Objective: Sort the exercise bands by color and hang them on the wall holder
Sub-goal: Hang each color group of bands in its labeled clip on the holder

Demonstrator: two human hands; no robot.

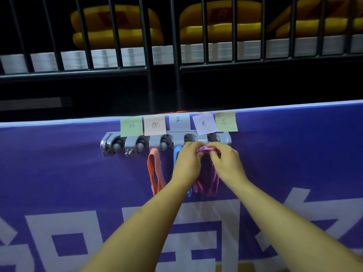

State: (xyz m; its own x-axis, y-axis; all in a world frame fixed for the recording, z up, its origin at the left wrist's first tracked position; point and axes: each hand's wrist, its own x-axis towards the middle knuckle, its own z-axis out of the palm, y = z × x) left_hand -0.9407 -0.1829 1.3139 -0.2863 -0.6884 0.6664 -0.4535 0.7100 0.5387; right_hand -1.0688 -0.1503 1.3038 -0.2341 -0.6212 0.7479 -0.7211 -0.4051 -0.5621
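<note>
The left hand point(186, 160) and the right hand point(228, 162) are meeting thumb side to thumb side, both with fingers curled and pinching the bunched top of the purple band point(206, 179). The rest of that band is hanging in loose loops toward six o'clock, between the two wrists. Whether its top is sitting on a hook I cannot tell, since the fingers are covering that spot. At twelve o'clock from the hands the grey wall holder point(110, 143) is running sideways, its right part just above the knuckles. At ten o'clock of the left hand, right beside it, the blue band point(177, 154) is hanging from the holder, its lower end peeking out under the left forearm. Farther toward nine o'clock the orange band point(155, 173) is dangling from the holder, apart from the hand. Above the holder a row of five sticky notes point(131, 125) is lining up, green, pink, grey, lilac and yellow, each bearing a handwritten character. The holder is sitting on a purple banner point(59, 163) with large white lettering. At twelve o'clock beyond it a black railing point(149, 55) is standing, with yellow padded shapes point(117, 26) lying behind its bars
</note>
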